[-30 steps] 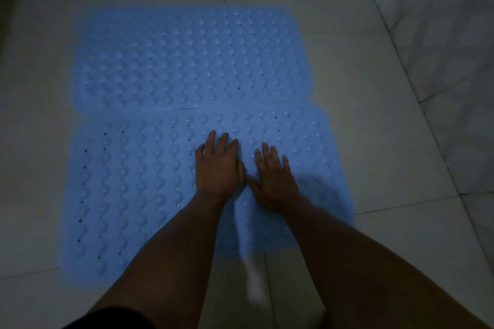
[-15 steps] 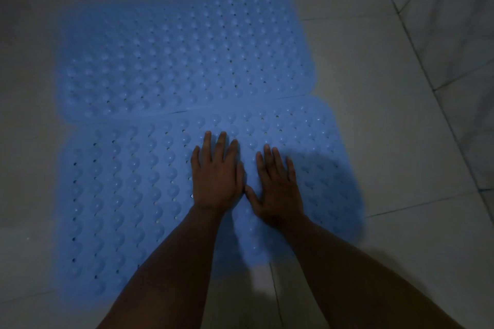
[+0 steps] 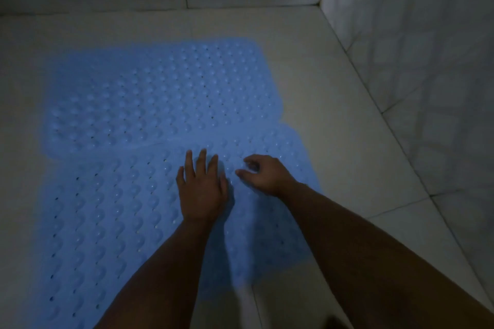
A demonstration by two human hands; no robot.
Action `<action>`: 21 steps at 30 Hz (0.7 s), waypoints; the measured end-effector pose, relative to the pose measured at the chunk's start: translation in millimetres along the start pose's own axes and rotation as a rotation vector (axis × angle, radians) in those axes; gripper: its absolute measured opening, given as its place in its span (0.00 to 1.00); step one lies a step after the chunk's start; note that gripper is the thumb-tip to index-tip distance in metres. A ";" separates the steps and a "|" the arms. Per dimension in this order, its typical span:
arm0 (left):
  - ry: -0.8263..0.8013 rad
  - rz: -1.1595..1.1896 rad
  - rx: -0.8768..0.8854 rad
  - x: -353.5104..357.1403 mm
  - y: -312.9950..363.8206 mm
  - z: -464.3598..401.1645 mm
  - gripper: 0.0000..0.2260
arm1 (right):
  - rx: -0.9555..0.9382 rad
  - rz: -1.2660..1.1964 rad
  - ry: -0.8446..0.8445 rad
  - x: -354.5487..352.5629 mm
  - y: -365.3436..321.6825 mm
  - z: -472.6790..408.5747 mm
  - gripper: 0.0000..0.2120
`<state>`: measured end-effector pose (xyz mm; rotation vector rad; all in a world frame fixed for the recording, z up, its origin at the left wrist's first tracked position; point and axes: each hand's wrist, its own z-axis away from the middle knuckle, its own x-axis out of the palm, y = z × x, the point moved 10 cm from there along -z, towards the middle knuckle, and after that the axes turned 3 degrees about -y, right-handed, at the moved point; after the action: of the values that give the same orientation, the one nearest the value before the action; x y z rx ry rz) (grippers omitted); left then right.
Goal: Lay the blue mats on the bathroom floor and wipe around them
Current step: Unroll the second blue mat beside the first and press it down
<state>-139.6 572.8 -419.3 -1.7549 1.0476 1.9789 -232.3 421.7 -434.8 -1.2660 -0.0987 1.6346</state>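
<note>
Two blue mats pressed flat on a tiled bathroom floor, near a wall corner.

Far mat (image 3: 160,93) and near mat (image 3: 107,208) lie edge to edge on the floor (image 3: 334,120). Left hand (image 3: 201,189) rests palm-down on the near mat, fingers spread and holding nothing; right hand (image 3: 264,173) hovers just beside it, fingers loosely curled, empty. Laying appears nearly complete; wiping would next require a cloth, none visible.

My left hand (image 3: 201,189) lies flat at frame centre, fingers spread; my right hand (image 3: 266,175) beside it curls loosely.
</note>
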 end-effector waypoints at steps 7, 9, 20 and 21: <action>-0.132 -0.013 0.219 45.1 76.8 17.1 0.26 | 0.048 0.043 0.282 -82.7 41.8 -8.1 0.18; -0.207 -0.014 0.312 70.7 102.5 22.3 0.28 | 0.053 0.053 0.319 -90.6 59.9 -2.6 0.17; -0.277 -0.108 0.394 121.9 135.3 33.2 0.38 | -0.044 0.048 0.480 -91.4 94.2 -11.0 0.11; -0.291 -0.106 0.395 121.9 135.7 34.0 0.39 | -0.057 0.068 0.488 -89.4 95.1 -11.0 0.12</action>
<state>-278.2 472.9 -491.6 -1.2485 1.1237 1.7482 -292.5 305.4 -435.8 -1.6921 0.2018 1.3428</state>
